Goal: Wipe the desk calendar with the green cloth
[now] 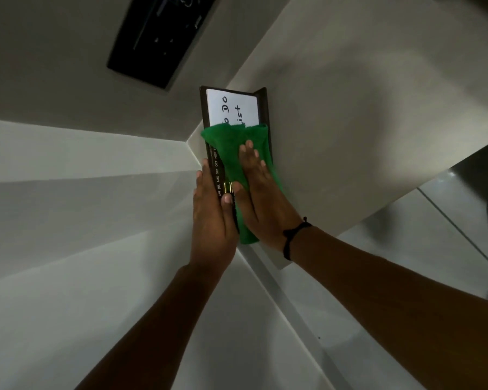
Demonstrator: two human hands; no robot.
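Green cloth [237, 153] on the desk calendar [231, 108]

Right hand [261, 198] presses it flat, fingers spread; left hand [211, 218] fingers grip the calendar's edge.

Fuzzy green cloth [237, 153], white paper sheet [231, 108], seemingly glossy dark calendar frame [204, 108].

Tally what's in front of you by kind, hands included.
Hands: 2, left hand and right hand
Green cloth: 1
Desk calendar: 1
Black wall panel: 1
Wrist cord: 1
Total: 6
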